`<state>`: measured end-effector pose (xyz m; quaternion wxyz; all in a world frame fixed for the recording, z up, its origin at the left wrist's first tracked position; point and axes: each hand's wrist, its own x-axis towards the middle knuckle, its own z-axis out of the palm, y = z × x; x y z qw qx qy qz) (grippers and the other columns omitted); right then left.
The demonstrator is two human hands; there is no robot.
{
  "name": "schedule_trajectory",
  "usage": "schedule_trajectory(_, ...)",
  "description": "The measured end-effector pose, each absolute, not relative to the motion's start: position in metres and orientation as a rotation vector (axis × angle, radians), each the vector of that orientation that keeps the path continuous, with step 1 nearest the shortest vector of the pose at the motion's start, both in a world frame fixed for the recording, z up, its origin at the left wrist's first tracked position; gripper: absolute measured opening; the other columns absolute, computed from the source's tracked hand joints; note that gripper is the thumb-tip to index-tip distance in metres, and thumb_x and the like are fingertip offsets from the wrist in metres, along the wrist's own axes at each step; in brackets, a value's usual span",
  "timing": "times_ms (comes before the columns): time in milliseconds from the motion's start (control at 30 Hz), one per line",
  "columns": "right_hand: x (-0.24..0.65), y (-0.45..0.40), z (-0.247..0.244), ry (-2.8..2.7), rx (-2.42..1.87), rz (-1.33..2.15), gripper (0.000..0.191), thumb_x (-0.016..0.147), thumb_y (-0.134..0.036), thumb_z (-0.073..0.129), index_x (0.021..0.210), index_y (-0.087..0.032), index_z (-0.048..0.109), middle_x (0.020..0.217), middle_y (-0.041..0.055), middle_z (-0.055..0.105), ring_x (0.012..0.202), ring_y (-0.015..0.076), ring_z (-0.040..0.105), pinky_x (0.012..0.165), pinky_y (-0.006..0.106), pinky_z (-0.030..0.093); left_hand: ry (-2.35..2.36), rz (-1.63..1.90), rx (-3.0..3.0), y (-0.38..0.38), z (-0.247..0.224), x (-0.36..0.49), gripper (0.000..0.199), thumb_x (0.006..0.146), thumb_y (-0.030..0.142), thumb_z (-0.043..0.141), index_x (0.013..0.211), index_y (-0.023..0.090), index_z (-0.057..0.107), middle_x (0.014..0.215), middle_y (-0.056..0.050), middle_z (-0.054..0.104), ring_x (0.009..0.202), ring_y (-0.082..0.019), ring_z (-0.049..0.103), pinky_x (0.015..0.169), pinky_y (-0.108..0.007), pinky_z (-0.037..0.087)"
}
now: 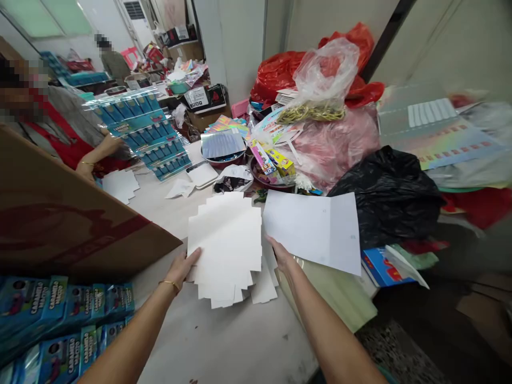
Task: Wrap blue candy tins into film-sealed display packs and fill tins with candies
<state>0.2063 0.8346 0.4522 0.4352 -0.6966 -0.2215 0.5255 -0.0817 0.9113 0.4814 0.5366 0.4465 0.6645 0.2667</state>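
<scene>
A stack of white die-cut cards point(224, 240) with stepped, uneven edges lies on the table in front of me. My left hand point(184, 266) grips its left edge, thumb on top and the other fingers mostly hidden. Just right of the stack, my right hand point(282, 256) has its fingers stretched forward, at the lower left corner of a white sheet point(312, 226). Whether it touches that sheet or the cards is unclear. More loose white cards point(264, 285) stick out under the stack's right side.
A cardboard box point(80, 213) stands left, with blue printed packets point(60, 320) below it. Beyond, a co-worker's hand point(110, 145) is by blue blister sheets point(148, 133). A black plastic bag point(388, 197), red bags point(276, 77) and filled bowls point(276, 181) crowd the right and back.
</scene>
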Motion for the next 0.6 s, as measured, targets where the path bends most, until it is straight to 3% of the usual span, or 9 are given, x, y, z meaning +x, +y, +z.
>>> schedule_trajectory(67, 0.205, 0.837, 0.452, -0.562, -1.78, 1.302, 0.019, 0.07, -0.027, 0.051, 0.08, -0.017, 0.064, 0.066, 0.0049, 0.065, 0.067, 0.0199, 0.06, 0.059, 0.03, 0.047, 1.581, 0.602, 0.958, 0.903, 0.469, -0.088, 0.058, 0.065, 0.049, 0.064, 0.109, 0.013, 0.053, 0.094, -0.015, 0.064, 0.083, -0.027, 0.062, 0.065, -0.037, 0.051)
schedule_trajectory(167, 0.202, 0.839, 0.453, -0.572, -1.824, 1.261, 0.015, 0.06, -0.011, 0.048, 0.068, -0.015, 0.061, 0.053, 0.0014, 0.058, 0.056, 0.0173, 0.057, 0.052, 0.026, 0.044, 1.639, 0.712, 0.925, 0.895, 0.458, -0.086, 0.056, 0.068, 0.049, 0.061, 0.111, 0.015, 0.053, 0.089, -0.012, 0.066, 0.077, -0.025, 0.063, 0.061, -0.034, 0.051)
schedule_trajectory(367, 0.214, 0.829, 0.487, -0.628, -1.862, 1.229, 0.014, 0.055, -0.007, 0.045, 0.059, -0.014, 0.056, 0.048, -0.0012, 0.053, 0.049, 0.0143, 0.054, 0.047, 0.023, 0.041, 1.568, 0.725, 0.938, 0.892, 0.458, -0.09, 0.05, 0.071, 0.049, 0.058, 0.109, 0.016, 0.056, 0.082, -0.009, 0.067, 0.071, -0.021, 0.063, 0.061, -0.032, 0.052)
schedule_trajectory(467, 0.239, 0.808, 0.533, -0.687, -1.84, 1.269, 0.02, 0.053, -0.007, 0.046, 0.066, -0.013, 0.059, 0.058, 0.0016, 0.059, 0.052, 0.0145, 0.056, 0.047, 0.023, 0.043, 1.566, 0.725, 0.88, 0.891, 0.459, -0.089, 0.046, 0.071, 0.047, 0.058, 0.105, 0.016, 0.058, 0.079, -0.009, 0.067, 0.07, -0.022, 0.063, 0.058, -0.032, 0.052)
schedule_trajectory(600, 0.273, 0.778, 0.588, -0.796, -1.788, 1.164, 0.03, 0.063, -0.017, 0.049, 0.089, -0.013, 0.061, 0.092, 0.0093, 0.064, 0.075, 0.0179, 0.062, 0.062, 0.029, 0.049, 1.562, 0.769, 0.808, 0.888, 0.46, -0.086, 0.042, 0.071, 0.045, 0.06, 0.101, 0.016, 0.06, 0.078, -0.01, 0.067, 0.069, -0.023, 0.063, 0.055, -0.031, 0.051)
